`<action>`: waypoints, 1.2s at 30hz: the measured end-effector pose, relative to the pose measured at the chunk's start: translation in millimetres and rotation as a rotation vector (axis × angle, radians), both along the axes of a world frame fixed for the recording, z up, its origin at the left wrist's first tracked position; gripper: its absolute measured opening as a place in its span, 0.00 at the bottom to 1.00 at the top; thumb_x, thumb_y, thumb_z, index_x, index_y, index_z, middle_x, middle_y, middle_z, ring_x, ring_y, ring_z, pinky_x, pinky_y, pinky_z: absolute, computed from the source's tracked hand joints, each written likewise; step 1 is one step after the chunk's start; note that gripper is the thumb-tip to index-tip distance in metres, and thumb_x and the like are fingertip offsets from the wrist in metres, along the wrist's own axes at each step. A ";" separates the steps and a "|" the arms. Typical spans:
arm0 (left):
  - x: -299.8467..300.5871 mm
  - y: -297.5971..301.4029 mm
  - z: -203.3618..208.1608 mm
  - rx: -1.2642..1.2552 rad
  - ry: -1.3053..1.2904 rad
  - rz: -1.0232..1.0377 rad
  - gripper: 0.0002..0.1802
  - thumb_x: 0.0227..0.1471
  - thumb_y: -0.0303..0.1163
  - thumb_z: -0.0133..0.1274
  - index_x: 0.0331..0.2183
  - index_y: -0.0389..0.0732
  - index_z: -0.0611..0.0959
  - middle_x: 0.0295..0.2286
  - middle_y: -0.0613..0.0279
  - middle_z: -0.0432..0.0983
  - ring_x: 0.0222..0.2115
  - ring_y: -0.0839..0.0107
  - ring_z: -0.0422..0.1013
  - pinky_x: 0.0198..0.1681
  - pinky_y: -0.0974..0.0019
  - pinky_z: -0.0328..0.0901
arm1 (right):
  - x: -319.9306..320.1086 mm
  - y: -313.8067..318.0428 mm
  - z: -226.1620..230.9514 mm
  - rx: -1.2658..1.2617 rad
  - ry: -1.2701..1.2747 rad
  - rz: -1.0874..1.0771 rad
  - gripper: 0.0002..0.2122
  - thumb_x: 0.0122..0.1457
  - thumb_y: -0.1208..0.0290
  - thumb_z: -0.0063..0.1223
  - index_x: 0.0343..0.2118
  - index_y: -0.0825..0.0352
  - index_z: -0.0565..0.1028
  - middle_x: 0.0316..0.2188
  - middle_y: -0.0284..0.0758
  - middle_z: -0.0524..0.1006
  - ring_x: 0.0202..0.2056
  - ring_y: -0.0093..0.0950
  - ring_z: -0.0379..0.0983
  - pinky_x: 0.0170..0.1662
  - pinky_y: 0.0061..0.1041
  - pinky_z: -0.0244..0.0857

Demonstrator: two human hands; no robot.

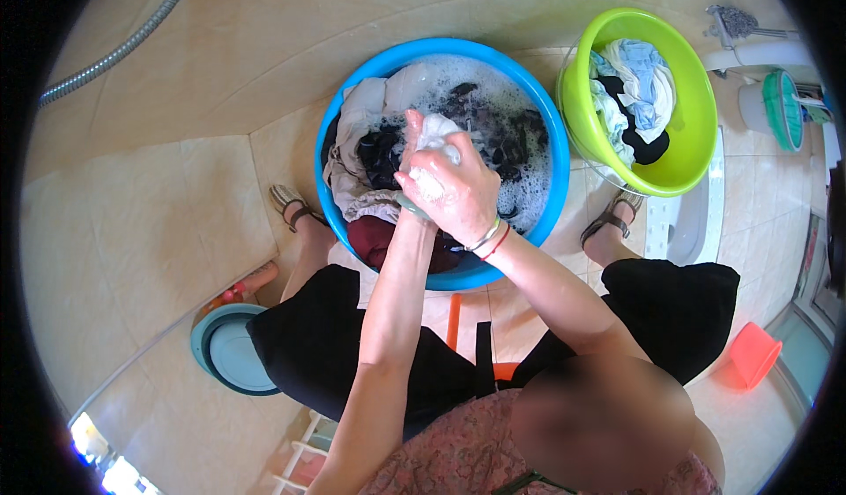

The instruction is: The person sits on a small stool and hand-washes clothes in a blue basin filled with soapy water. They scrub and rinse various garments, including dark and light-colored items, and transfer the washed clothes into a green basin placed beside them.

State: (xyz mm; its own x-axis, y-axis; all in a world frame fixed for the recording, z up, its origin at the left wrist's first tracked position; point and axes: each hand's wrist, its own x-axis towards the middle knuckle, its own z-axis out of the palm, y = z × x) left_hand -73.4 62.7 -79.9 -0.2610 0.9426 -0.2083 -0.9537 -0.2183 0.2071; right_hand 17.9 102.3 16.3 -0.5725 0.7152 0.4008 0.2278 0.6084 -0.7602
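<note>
Over a big blue basin [557, 142] of sudsy water, my two hands are pressed together around a small white soapy cloth [438, 132]. My right hand [465, 193] lies on top, its fingers curled over the cloth; a silver bracelet and a red string circle that wrist. Mostly hidden beneath it, my left hand [411, 147] shows its fingers on the cloth's left side, a green bangle at the wrist. Below them, dark clothes [502, 133] soak among the foam. A pale beige garment [352, 142] hangs along the basin's left side, and a dark red one [374, 238] lies near its front edge.
A lime-green bucket [701, 125] at the right holds light and black clothes [648, 81]. Behind it is a white squat toilet [692, 222]. A grey-blue basin [238, 354] stands at left, a coral container [754, 356] at far right. A metal hose [132, 41] hangs upper left.
</note>
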 end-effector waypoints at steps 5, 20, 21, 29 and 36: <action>24.6 19.1 48.4 -0.640 0.085 0.397 0.14 0.60 0.40 0.46 0.28 0.43 0.78 0.23 0.67 0.73 0.23 0.74 0.71 0.27 0.70 0.66 | -1.9 12.1 -24.6 -0.156 0.031 0.040 0.07 0.47 0.70 0.63 0.27 0.62 0.75 0.28 0.39 0.73 0.27 0.40 0.74 0.28 0.32 0.69; 17.3 9.3 -19.1 -0.807 0.431 0.274 0.30 0.57 0.43 0.53 0.58 0.47 0.65 0.53 0.62 0.66 0.53 0.69 0.62 0.54 0.50 0.57 | 24.8 94.4 -139.8 -0.400 -0.225 -0.180 0.15 0.60 0.58 0.50 0.45 0.62 0.73 0.45 0.48 0.68 0.45 0.46 0.66 0.49 0.38 0.61; 19.5 9.2 -22.1 -0.857 0.512 0.191 0.32 0.57 0.42 0.53 0.60 0.48 0.62 0.54 0.62 0.64 0.55 0.69 0.60 0.55 0.48 0.55 | 32.1 93.1 -143.7 -0.209 -0.284 -0.128 0.15 0.59 0.61 0.50 0.47 0.60 0.72 0.47 0.47 0.67 0.46 0.47 0.65 0.50 0.40 0.61; 10.4 -20.2 -126.6 -1.004 1.097 -0.035 0.36 0.54 0.31 0.54 0.61 0.40 0.60 0.51 0.58 0.69 0.49 0.71 0.66 0.53 0.66 0.60 | 30.1 61.8 -186.1 -0.122 -0.675 0.201 0.23 0.53 0.83 0.43 0.52 0.54 0.71 0.57 0.41 0.62 0.58 0.54 0.55 0.57 0.43 0.60; 1.3 8.2 -125.1 -0.946 0.539 -0.119 0.27 0.52 0.34 0.55 0.53 0.39 0.69 0.48 0.59 0.69 0.48 0.65 0.65 0.51 0.61 0.61 | 6.7 94.4 -208.9 -0.522 -0.658 0.081 0.14 0.53 0.80 0.48 0.42 0.60 0.76 0.49 0.42 0.69 0.51 0.46 0.64 0.56 0.39 0.60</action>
